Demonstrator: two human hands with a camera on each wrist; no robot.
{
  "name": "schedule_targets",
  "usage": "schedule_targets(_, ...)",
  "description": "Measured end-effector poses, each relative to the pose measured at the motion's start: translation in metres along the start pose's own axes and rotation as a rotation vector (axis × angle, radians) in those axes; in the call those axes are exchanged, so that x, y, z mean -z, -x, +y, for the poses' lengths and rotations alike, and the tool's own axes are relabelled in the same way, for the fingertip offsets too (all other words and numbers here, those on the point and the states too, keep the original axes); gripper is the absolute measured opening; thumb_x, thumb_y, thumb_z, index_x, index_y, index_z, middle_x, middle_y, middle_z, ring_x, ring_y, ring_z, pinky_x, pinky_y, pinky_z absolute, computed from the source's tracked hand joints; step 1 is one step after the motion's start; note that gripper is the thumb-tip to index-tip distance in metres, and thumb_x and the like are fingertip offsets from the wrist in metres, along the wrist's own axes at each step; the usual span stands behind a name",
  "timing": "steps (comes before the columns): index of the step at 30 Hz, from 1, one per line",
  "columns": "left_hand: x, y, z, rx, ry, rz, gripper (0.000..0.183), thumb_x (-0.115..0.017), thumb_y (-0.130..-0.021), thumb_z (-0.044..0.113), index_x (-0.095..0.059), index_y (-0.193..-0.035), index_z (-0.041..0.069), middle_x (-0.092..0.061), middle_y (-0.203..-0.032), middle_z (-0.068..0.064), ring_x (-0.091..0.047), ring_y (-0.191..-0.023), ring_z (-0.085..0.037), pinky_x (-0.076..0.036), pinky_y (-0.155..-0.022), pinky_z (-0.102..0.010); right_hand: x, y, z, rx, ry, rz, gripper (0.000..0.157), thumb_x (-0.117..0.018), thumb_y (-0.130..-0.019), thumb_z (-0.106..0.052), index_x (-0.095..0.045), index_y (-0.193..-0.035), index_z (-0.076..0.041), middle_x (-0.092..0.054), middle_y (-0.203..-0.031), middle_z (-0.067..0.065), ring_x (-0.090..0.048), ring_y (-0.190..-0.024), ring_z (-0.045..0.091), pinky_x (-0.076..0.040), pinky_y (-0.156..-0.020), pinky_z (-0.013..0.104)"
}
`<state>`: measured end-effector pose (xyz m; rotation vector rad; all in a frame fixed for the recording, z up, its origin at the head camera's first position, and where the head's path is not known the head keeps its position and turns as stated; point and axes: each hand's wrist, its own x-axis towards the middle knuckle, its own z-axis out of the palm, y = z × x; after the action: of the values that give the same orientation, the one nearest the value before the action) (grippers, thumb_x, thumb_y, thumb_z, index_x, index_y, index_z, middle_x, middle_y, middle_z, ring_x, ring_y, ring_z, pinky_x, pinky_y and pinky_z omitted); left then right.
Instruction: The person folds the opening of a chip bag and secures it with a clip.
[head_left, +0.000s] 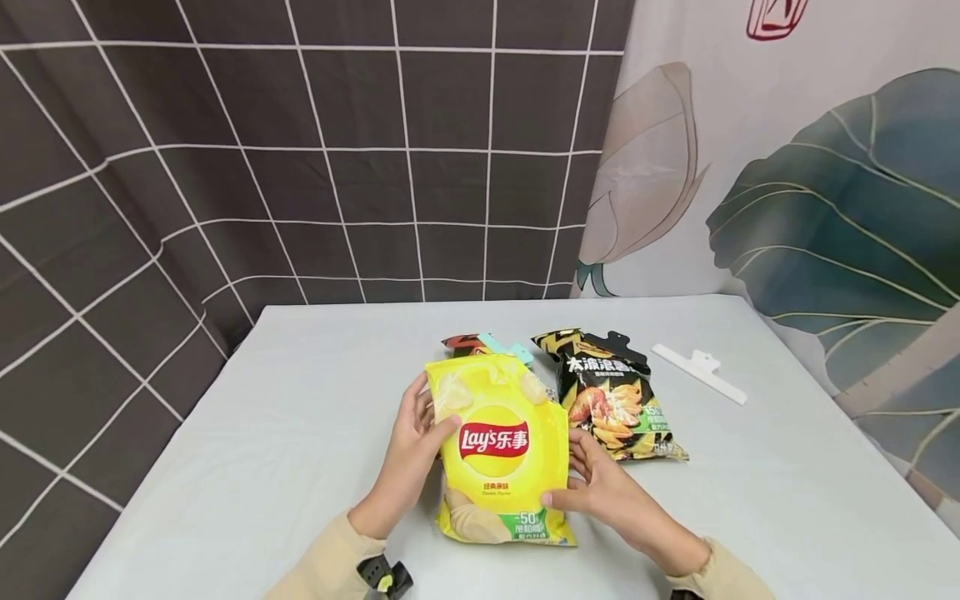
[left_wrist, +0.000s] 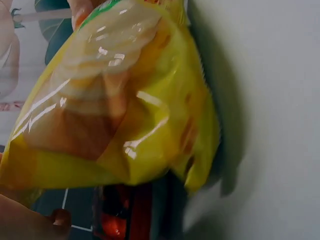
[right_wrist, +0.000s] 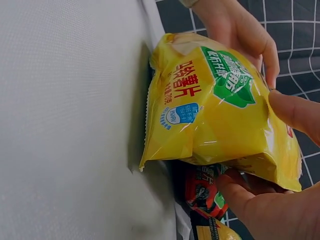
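Note:
A yellow Lay's chip bag (head_left: 491,467) is held up between both hands, front toward the head camera, its lower edge close to the table. On its left side, my left hand (head_left: 411,442) grips it with the thumb on the front and the other fingers going behind. At the lower right side my right hand (head_left: 611,496) holds it, thumb on the front edge, fingers behind. The right wrist view shows the bag's bottom (right_wrist: 215,120) and the right thumb (right_wrist: 297,112) on it. In the left wrist view, the bag (left_wrist: 115,100) covers much of the frame.
Behind stands a red chip bag (head_left: 465,344) with a light-blue clip (head_left: 504,347), mostly hidden. To its right lies a black chip bag (head_left: 611,400) with a black clip (head_left: 618,350). A white clip (head_left: 699,372) lies farther right on the white table (head_left: 300,467).

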<state>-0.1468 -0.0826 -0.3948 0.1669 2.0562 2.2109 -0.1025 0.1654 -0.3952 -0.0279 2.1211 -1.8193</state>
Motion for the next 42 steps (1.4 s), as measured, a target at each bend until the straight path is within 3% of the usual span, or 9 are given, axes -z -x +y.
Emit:
schedule_targets(5,0.009,-0.01,0.011,-0.059,-0.103,0.028,0.074,-0.058,-0.093,0.014,-0.014,-0.153,0.014,-0.028,-0.154,-0.011,-0.032,-0.141,-0.029,-0.031,-0.114,-0.045,-0.002,-0.002,-0.002,0.008,0.002,0.076,0.079,-0.074,-0.082,-0.017,-0.029,-0.146,-0.002,-0.041,-0.146,0.019,-0.04,-0.136,0.034,-0.036,-0.111,0.043)
schedule_targets(12,0.013,-0.027,0.03,-0.168,-0.443,0.034,0.063,-0.056,-0.094,0.016,-0.027,-0.15,0.011,-0.034,-0.154,-0.01,-0.027,-0.145,-0.026,-0.024,-0.117,-0.046,0.001,-0.005,-0.004,0.041,-0.075,0.216,0.058,-0.059,-0.095,-0.017,-0.034,-0.144,-0.001,-0.047,-0.141,0.019,-0.049,-0.126,0.025,-0.049,-0.097,0.026)
schedule_targets(17,0.009,-0.033,0.041,-0.149,-0.569,-0.021,0.065,-0.058,-0.094,0.02,-0.027,-0.151,0.014,-0.035,-0.153,-0.009,-0.027,-0.143,-0.03,-0.03,-0.112,-0.054,0.002,-0.009,-0.004,0.037,-0.104,0.227,0.051,-0.056,-0.096,-0.016,-0.039,-0.143,-0.005,-0.05,-0.138,0.016,-0.051,-0.122,0.02,-0.05,-0.093,0.023)
schedule_targets(21,0.004,-0.036,0.046,-0.155,-0.679,-0.07,0.065,-0.059,-0.093,0.022,-0.029,-0.151,0.016,-0.034,-0.152,-0.008,-0.031,-0.139,-0.029,-0.04,-0.107,-0.051,0.002,-0.013,-0.004,0.035,-0.101,0.228,0.048,-0.056,-0.096,-0.016,-0.042,-0.142,-0.008,-0.05,-0.137,0.014,-0.051,-0.121,0.02,-0.05,-0.093,0.024)
schedule_targets(27,-0.001,-0.042,0.049,-0.301,-0.875,-0.086,0.057,-0.059,-0.094,0.025,-0.039,-0.146,0.011,-0.044,-0.146,-0.01,-0.036,-0.136,-0.027,-0.041,-0.107,-0.049,0.003,-0.017,-0.008,0.047,-0.1,0.245,0.046,-0.054,-0.097,-0.015,-0.045,-0.141,-0.009,-0.051,-0.132,0.015,-0.054,-0.11,0.015,-0.051,-0.088,0.021)
schedule_targets(33,-0.01,-0.051,0.058,-0.381,-0.966,-0.118,0.048,-0.057,-0.095,0.027,-0.05,-0.139,0.011,-0.054,-0.137,-0.008,-0.045,-0.13,-0.025,-0.042,-0.106,-0.044,0.004,-0.022,-0.01,0.033,-0.091,0.257,0.045,-0.055,-0.097,-0.014,-0.047,-0.14,-0.011,-0.053,-0.13,0.014,-0.053,-0.111,0.017,-0.051,-0.087,0.021)
schedule_targets(42,-0.025,-0.06,0.068,-0.374,-1.054,-0.203,0.045,-0.058,-0.095,0.031,-0.054,-0.136,0.012,-0.062,-0.129,-0.007,-0.053,-0.123,-0.025,-0.045,-0.103,-0.042,0.004,-0.028,-0.013,0.044,-0.082,0.27,0.045,-0.057,-0.097,-0.018,-0.048,-0.14,-0.011,-0.055,-0.128,0.014,-0.054,-0.109,0.017,-0.051,-0.086,0.021)
